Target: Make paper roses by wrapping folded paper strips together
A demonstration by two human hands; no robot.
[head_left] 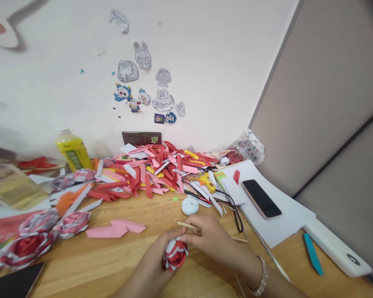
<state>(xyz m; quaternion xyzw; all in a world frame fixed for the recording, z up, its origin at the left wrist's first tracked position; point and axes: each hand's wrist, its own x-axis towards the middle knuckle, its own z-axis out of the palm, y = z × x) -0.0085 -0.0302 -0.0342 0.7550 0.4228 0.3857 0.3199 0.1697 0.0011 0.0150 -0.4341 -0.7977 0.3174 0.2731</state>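
My left hand [158, 260] is wrapped round a folded red and white paper rose [175, 254] near the table's front edge. In my right hand [209, 236] a thin wooden stick [185, 224] is gripped, its pale end pointing left above the rose. The right fingertips touch the rose's upper edge. Just behind the right hand sits a small white rounded case [190, 205]. Two folded pink paper strips [116, 229] lie to the left of my hands.
A heap of folded paper strips [155, 165] lies along the wall, with a yellow glue gun [207, 182] at its right. Finished paper roses [71, 223] and a yellow bottle [73, 149] are on the left. A phone [261, 198] rests on white paper [279, 231] at right.
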